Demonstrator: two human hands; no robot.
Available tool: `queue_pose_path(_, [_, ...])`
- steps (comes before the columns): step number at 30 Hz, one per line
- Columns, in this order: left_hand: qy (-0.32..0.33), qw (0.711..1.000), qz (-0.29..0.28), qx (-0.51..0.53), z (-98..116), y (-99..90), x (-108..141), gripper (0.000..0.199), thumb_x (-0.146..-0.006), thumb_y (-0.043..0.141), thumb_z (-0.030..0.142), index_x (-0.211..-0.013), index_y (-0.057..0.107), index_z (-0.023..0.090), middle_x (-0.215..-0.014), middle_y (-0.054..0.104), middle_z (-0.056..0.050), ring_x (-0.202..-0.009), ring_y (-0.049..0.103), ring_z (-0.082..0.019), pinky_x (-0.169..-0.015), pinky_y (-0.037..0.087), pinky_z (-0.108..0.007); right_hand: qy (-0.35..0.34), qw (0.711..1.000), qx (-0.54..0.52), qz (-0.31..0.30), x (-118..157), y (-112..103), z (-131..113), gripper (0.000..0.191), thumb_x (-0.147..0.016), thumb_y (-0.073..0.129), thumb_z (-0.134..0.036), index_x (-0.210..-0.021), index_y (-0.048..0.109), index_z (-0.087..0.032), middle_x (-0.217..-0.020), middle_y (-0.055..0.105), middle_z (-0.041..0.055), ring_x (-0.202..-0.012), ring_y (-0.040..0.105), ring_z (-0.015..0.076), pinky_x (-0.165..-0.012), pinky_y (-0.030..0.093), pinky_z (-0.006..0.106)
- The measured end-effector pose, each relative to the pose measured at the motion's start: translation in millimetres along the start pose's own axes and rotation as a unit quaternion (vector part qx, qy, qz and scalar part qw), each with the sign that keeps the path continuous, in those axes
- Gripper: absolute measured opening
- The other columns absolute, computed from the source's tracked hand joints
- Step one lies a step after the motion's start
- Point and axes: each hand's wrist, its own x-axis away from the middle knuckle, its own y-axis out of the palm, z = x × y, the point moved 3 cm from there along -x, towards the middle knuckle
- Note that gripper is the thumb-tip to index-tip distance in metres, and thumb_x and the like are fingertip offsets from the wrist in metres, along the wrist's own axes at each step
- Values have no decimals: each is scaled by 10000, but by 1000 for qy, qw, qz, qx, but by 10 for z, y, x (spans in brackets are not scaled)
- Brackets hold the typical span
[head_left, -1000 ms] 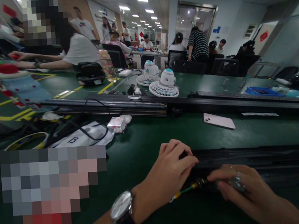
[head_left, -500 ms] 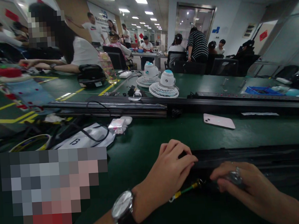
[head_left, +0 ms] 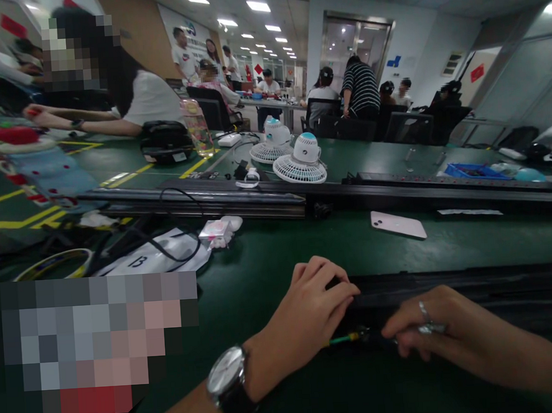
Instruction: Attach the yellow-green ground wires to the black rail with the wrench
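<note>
My left hand [head_left: 321, 298], with a watch on its wrist, has its fingers bent and closed on the near-left end of a long black rail [head_left: 453, 281]. Below those fingers a short green-and-yellow wire [head_left: 347, 338] runs to a metal terminal at the rail. My right hand [head_left: 435, 321], wearing a ring, is closed around what looks like a screwdriver [head_left: 437, 328]. Only part of its grey handle shows, and its dark shaft points left at the terminal. Whether the tip touches a screw is too dark to tell.
Beyond the hands a pink phone [head_left: 397, 224] lies on the green table [head_left: 279, 256]. Further back are more long rails [head_left: 210, 201], two white fans [head_left: 300, 161] and a blue tray [head_left: 474, 170]. A labelled bag [head_left: 159, 251] and cables lie left. A co-worker [head_left: 143, 96] sits across.
My right hand has turned over somewhat and shifted slightly left and up. The wire's free end has slipped behind my left hand. My left hand has barely moved.
</note>
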Motion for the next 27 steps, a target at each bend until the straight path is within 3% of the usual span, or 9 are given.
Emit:
queue_pose_path(4, [-1,1000,-7,-4,6,-7,12,196,-1027,519,155,-1171,632,225,-1204,585,-43,-1152,465,-221,-923,338,-398,4,999,34,8,-38,-49,-66,160,-993,627,-253,-1080,754,-297,-1001,727,8,-880,691,187,-756,549,266])
queue_pose_path(10, [-3,1000,-16,-12,13,0,15,191,-1020,531,162,-1168,628,235,-1206,586,-33,-1155,465,-224,-927,340,-403,48,996,67,-14,-125,-66,-95,116,-962,649,-270,-981,762,-255,-977,717,24,-892,671,208,-727,517,275])
queue_pose_path(20, [-3,999,-35,-7,12,13,27,203,-1018,536,169,-1190,621,237,-1228,572,-39,-1170,459,-233,-932,341,-408,56,997,51,9,-234,-162,-174,221,-983,601,-350,-889,740,-206,-828,710,30,-711,629,176,-593,450,244])
queue_pose_path(27, [-11,999,-18,30,114,7,143,180,-1050,531,332,-1174,644,266,-1186,627,-13,-1160,485,-211,-913,340,-379,40,994,-25,94,-160,-50,221,432,-1050,478,-517,-820,712,-235,-484,577,-8,-424,506,154,-460,371,247])
